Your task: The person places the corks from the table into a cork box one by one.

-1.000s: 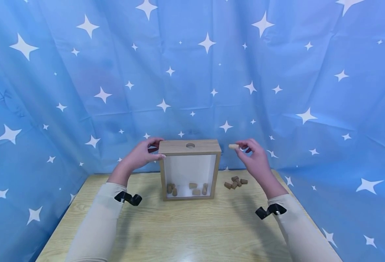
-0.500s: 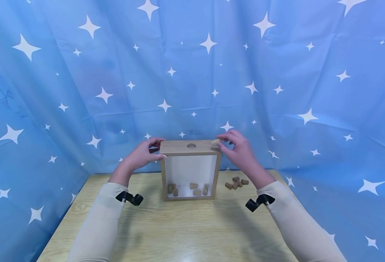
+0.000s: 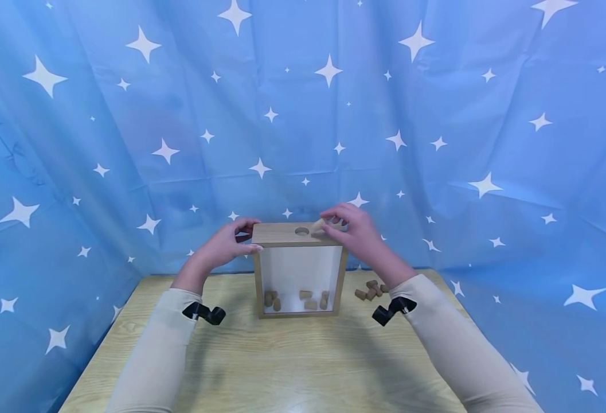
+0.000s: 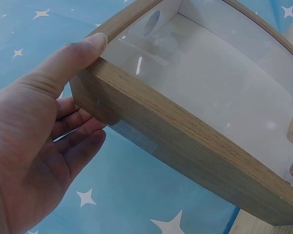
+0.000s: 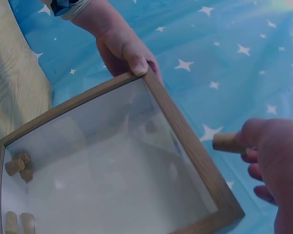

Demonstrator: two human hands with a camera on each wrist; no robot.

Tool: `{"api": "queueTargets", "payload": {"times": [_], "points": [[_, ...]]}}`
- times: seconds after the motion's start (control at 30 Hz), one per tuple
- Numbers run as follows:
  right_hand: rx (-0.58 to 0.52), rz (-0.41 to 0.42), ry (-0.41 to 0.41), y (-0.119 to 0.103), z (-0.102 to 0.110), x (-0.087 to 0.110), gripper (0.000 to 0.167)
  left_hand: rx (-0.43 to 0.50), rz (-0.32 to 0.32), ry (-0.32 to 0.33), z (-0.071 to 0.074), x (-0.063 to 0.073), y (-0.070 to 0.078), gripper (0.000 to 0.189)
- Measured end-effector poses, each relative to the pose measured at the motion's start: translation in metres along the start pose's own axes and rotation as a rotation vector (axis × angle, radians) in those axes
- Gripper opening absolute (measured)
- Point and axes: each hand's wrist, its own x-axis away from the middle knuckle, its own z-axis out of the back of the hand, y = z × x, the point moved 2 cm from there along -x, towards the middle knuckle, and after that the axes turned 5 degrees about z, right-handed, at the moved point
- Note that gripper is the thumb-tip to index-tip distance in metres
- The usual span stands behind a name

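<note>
A wooden box frame [image 3: 343,281] with a clear front and a round hole [image 3: 301,232] in its top stands upright on the table. My left hand [image 3: 226,244] grips its upper left corner, thumb on the front edge and fingers behind, as the left wrist view also shows. Between thumb and fingers my right hand [image 3: 356,229] pinches a cork [image 5: 227,142]. In the head view that cork is tilted over the box's top, just right of the hole. Several corks [image 3: 310,304] lie inside along the box's bottom.
A small pile of loose corks [image 3: 371,290] lies on the wooden table [image 3: 282,367] to the right of the box, partly behind the right forearm. A blue curtain with white stars [image 3: 303,115] hangs close behind and on both sides.
My right hand has moved left with the cork, from beside the box to over its top near the hole. The cork has tilted from level. My left hand keeps its grip on the corner.
</note>
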Motion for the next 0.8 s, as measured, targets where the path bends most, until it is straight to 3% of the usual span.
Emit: {"api": "queueTargets", "payload": {"times": [0.2,0.53,0.8], "points": [[0.03,0.0,-0.067,-0.007,-0.008,-0.009,0.024,0.007,0.006,-0.004,0.0,0.002,0.003,0.078],[0.061,0.067,-0.099,-0.009,-0.026,-0.017,0.023,0.016,0.007,-0.009,-0.001,0.002,0.002,0.078],[0.046,0.03,-0.146,-0.006,-0.028,-0.021,0.026,0.015,0.0,-0.006,0.0,0.002,0.001,0.078]]}}
